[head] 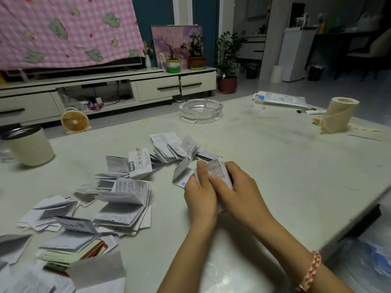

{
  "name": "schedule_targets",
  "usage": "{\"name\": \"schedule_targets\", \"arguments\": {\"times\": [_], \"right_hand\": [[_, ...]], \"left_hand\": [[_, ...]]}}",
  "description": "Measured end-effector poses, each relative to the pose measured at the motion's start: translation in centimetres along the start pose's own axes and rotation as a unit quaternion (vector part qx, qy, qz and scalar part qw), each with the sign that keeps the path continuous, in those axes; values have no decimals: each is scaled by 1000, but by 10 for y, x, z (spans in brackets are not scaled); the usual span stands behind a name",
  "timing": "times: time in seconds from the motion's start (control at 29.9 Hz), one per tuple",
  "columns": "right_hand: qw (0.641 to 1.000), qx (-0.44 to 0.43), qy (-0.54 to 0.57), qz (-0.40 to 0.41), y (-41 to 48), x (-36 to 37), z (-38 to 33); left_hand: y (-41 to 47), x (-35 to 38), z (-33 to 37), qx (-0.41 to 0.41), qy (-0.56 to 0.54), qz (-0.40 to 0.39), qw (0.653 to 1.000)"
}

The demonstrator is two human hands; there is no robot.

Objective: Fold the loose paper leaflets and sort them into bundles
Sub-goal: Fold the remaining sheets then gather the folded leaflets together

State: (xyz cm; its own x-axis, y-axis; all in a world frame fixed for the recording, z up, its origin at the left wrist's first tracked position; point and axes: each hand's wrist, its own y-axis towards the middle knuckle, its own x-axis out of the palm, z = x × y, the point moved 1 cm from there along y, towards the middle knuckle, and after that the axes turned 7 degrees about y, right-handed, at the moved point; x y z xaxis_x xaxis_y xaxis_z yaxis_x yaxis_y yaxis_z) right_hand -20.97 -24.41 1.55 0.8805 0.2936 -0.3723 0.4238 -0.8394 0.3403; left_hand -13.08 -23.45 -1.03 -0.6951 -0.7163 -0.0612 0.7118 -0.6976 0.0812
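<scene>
Desk (275, 166), pale and glossy, carries a glass ashtray (201, 111) at the far edge, a tissue roll (338, 115) at the right and a beige cup (29, 144) at the left. Loose leaflets (118, 204) lie scattered over its left half, with a smaller heap (175, 149) just beyond the hands. Behind stand a low white cabinet (148, 85), potted plants (227, 60), a small fan (74, 120) on the floor and a pink checked cloth (63, 28).

The left grip (201, 195) and right grip (239, 187) both clasp one folded leaflet (218, 168) above the desk's middle. Fingers cover its lower part, and its print is too blurred to read. The nearest leaflets are cut off by the bottom-left corner.
</scene>
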Motion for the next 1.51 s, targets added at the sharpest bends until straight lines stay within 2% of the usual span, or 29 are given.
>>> {"name": "schedule_targets", "arguments": {"times": [0.07,0.23,0.33,0.44,0.6,0.74,0.87,0.97,1.07,1.1,1.17,1.24,1.31,1.37,1.51], "right_hand": [[999,12,41,26,3,-2,9],[988,36,81,126,9,-9,21],[980,28,113,164,9,-10,21],[974,31,116,194,8,-9,24],[927,89,167,324,4,-5,18],[939,84,166,289,-4,19,12],[945,80,144,284,-1,9,19],[965,52,105,233,7,-12,26],[991,47,66,109,12,-25,31],[993,48,66,90,11,-26,31],[991,46,77,101,9,-22,31],[986,41,84,139,9,-14,30],[983,43,81,161,10,-8,29],[985,39,61,159,8,-2,29],[980,12,-21,195,-1,4,27]], "left_hand": [[2,-2,2,-10,-2,1,1000],[1,2,2,-50,-46,-64,996],[1,3,1,-48,-48,-47,997],[0,2,3,-64,-97,-10,993],[-2,0,10,-96,-201,22,975],[-6,3,12,-101,-225,20,969],[-12,8,10,-120,-252,-57,959],[-3,-2,8,-98,-141,-147,974],[4,-13,10,-96,-51,-260,960],[4,-13,10,-93,-38,-283,954],[6,-10,5,-75,-42,-275,958],[6,-6,2,-55,-65,-224,971],[4,-2,2,-58,-104,-189,975],[0,2,2,-76,-136,-187,970],[-11,6,-1,-12,-83,-181,980]]}}
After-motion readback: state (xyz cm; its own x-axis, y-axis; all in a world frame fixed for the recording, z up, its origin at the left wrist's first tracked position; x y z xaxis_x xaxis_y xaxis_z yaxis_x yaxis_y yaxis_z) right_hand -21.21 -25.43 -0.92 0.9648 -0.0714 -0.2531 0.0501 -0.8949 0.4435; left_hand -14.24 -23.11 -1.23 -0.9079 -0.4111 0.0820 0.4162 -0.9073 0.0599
